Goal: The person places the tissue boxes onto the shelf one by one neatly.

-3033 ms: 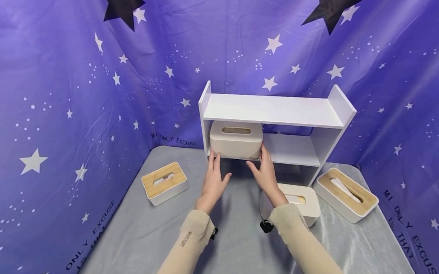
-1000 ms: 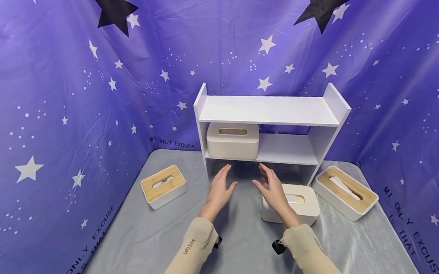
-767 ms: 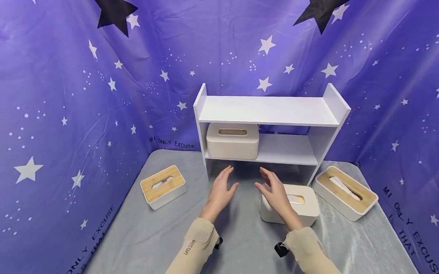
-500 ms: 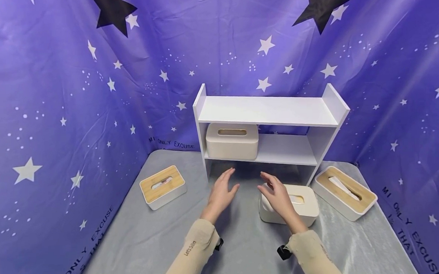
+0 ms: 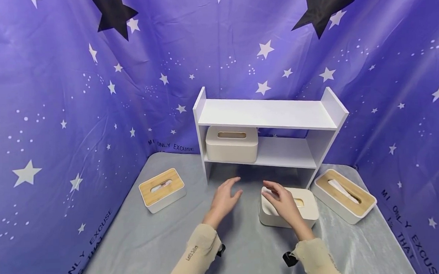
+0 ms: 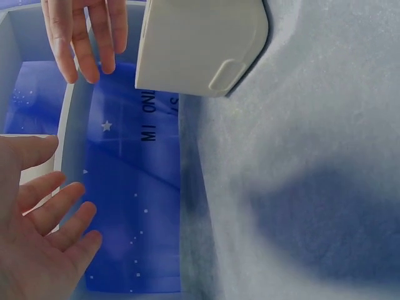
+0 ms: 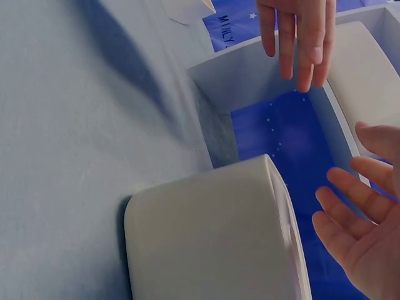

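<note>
The left hand (image 5: 223,200) and right hand (image 5: 284,203) are relaxed and hold nothing, the right one above the cream tissue box (image 5: 311,206), which sits on the grey cloth (image 5: 172,241) near the white shelf unit (image 5: 266,113). For a steady lift, the palms would best press both short ends evenly, fingers clear of the slot (image 5: 299,202)

Middle shelf (image 5: 287,152): room right — cream box (image 5: 232,150) blocks left.

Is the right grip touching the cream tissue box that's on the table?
Apart. The right wrist view shows a strip of blue cloth between the right grip and the cream tissue box.
</note>
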Available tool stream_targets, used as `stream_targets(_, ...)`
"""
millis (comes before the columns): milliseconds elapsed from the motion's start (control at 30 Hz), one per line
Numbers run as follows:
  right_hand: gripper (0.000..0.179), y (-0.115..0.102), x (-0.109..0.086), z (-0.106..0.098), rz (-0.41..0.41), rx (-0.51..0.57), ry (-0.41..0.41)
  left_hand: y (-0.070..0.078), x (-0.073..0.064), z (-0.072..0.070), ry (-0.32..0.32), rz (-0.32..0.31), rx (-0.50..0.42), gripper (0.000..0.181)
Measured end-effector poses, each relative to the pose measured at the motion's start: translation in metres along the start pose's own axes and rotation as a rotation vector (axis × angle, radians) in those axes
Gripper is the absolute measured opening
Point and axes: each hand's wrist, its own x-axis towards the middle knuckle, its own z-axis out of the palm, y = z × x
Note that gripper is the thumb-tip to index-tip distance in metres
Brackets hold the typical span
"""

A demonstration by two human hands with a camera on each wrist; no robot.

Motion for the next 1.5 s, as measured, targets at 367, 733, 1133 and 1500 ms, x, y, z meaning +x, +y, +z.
stream_targets(367,0.037,-0.021,-0.013,-0.018,-0.022,0.062,-0.057,0.003,-0.003,0.004,-0.029,0.021,-0.004,0.042)
stream_targets(733,0.035,0.011,-0.016,-0.027,-0.014,0.004,-0.021,0.001,-0.006,0.014,-0.061,0.01,-0.021,0.041)
stream_targets(1133,0.032,0.026,-0.023,-0.042,-0.024,0.007,0.044,0.0,-0.009,0.024,-0.094,0.031,-0.076,0.041)
stream_targets(1500,0.03,0.032,-0.034,-0.054,-0.027,0.015,0.1,0.005,-0.013,0.034,-0.123,0.034,-0.101,0.041)
